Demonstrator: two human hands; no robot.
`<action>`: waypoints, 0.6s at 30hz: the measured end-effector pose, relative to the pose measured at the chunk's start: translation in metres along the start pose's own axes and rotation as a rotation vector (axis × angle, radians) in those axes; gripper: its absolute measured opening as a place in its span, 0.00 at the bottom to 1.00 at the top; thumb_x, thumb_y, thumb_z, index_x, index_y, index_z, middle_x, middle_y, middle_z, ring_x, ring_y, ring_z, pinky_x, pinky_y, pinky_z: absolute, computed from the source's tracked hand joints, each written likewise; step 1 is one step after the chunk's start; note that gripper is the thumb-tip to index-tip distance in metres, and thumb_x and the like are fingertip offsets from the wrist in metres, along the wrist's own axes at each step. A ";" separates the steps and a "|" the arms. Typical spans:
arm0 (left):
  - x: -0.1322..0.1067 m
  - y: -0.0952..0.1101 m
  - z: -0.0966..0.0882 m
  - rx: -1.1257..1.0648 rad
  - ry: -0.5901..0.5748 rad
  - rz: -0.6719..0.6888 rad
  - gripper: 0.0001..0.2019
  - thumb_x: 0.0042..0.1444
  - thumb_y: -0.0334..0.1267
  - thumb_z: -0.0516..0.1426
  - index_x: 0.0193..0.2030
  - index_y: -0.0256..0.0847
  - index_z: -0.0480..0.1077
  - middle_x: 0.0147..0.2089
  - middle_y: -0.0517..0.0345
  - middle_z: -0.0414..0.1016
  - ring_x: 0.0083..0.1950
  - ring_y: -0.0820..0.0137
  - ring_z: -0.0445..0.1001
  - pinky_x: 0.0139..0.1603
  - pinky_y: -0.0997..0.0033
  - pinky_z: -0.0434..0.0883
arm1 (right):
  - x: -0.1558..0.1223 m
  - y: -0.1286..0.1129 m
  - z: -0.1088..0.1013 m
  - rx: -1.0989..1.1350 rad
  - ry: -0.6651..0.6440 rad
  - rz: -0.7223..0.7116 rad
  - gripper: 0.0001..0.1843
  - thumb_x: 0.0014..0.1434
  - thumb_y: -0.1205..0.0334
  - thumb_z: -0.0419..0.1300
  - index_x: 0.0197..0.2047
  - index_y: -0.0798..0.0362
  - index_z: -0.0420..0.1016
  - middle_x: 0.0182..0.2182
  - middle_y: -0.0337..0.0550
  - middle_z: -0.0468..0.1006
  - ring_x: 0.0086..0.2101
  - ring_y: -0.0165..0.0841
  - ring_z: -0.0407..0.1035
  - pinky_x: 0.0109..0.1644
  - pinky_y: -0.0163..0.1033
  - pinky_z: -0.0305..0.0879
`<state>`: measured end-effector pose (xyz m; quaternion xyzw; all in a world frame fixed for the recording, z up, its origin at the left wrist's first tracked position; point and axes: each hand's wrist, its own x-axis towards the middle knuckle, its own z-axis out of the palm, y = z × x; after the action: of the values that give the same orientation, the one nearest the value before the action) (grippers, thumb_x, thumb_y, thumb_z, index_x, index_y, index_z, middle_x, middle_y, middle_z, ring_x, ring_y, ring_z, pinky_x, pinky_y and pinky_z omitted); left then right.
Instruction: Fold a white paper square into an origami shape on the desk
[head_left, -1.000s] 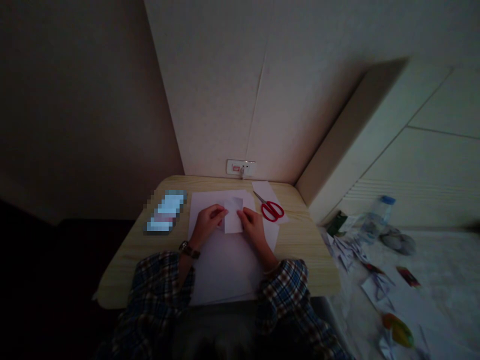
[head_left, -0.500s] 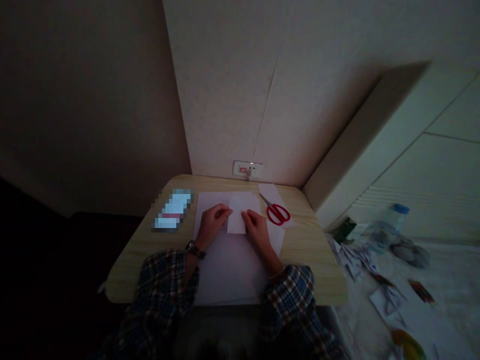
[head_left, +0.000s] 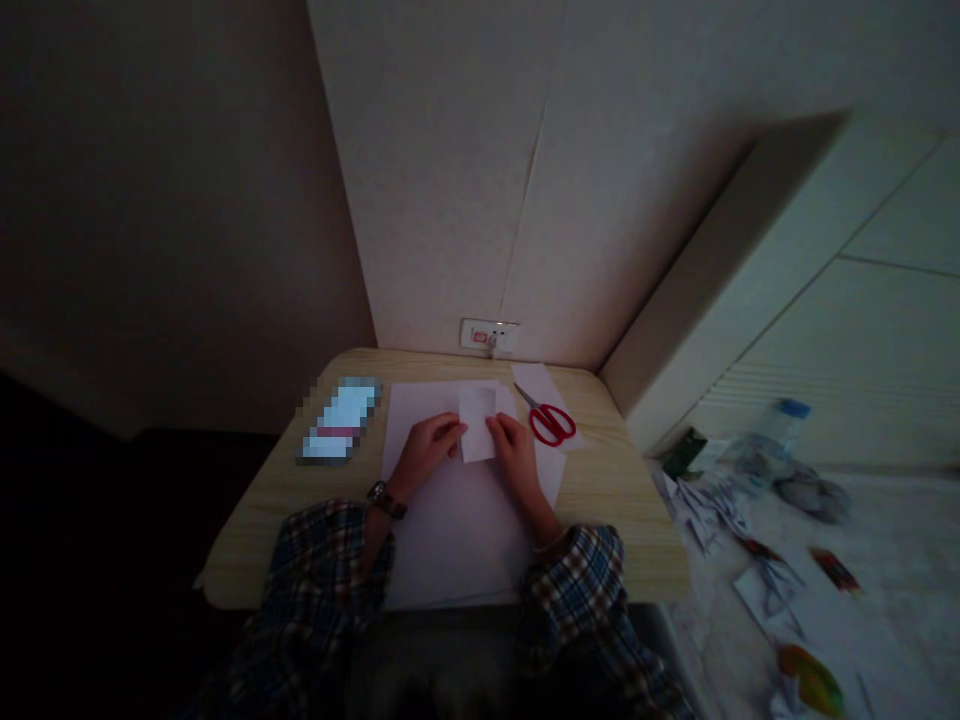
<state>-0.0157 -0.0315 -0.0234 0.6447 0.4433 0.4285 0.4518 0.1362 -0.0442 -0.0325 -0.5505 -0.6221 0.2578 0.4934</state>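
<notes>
A small folded piece of white paper is held upright-ish between both hands above a large white sheet on the wooden table. My left hand pinches its left edge with closed fingers; a watch sits on that wrist. My right hand grips its right edge, fingers curled. Both sleeves are plaid.
Red-handled scissors lie on a paper strip right of my hands. A blurred-out flat object lies to the left. A wall socket is behind. Right of the table lie paper scraps, a plastic bottle and coloured bits.
The small paper has been folded narrower and raised slightly between my hands. The camera view shifted a little; hands stay in the same place.
</notes>
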 end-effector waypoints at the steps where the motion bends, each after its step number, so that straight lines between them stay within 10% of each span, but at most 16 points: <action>1: 0.000 0.000 0.000 0.009 0.008 0.001 0.13 0.52 0.44 0.54 0.22 0.39 0.63 0.17 0.67 0.59 0.21 0.76 0.60 0.24 0.76 0.58 | 0.000 0.000 0.000 0.005 -0.006 0.000 0.18 0.57 0.54 0.49 0.19 0.51 0.53 0.17 0.33 0.56 0.21 0.27 0.51 0.26 0.34 0.46; 18: -0.001 0.002 -0.004 0.066 0.100 0.029 0.13 0.53 0.44 0.53 0.22 0.39 0.64 0.17 0.67 0.59 0.21 0.75 0.61 0.25 0.76 0.58 | -0.003 -0.001 0.003 0.008 -0.112 0.028 0.19 0.58 0.52 0.49 0.19 0.52 0.57 0.16 0.34 0.59 0.21 0.27 0.54 0.24 0.34 0.46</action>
<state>-0.0195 -0.0316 -0.0210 0.6432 0.4700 0.4518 0.4015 0.1328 -0.0468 -0.0336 -0.5420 -0.6399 0.2975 0.4563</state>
